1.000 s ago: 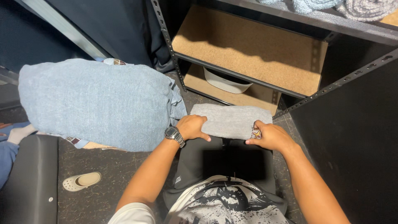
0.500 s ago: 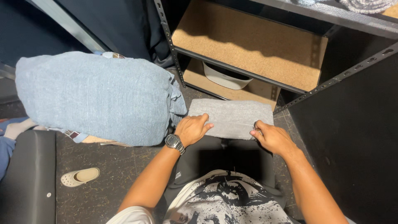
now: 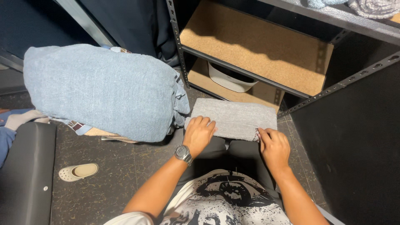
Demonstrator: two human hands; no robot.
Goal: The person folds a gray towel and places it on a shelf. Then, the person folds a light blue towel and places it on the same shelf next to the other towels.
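Shelving of dark metal with bare brown board decks (image 3: 254, 46) fills the upper view, a white perforated basket (image 3: 230, 78) tucked on its lowest deck. Left of it sits a big rounded bundle of pale blue towelling (image 3: 100, 89), its loose edge just touching the work. Smaller and central, the folded grey rectangular towel (image 3: 235, 118) lies across the person's knees, flat, near the shelf's front post.

The left hand (image 3: 199, 134), with a wristwatch (image 3: 182, 153) below it, rests palm down on the towel's near left corner, fingers together and pressing. The right hand (image 3: 273, 146) has its fingertips curled and pinched on the near right corner.

A neat fold here seems to call for even pressure from both hands, edges kept square, and the blue bundle's stray corner kept out from under the grey cloth. A cream clog (image 3: 78, 171) lies on the dark floor (image 3: 112, 175), well apart.
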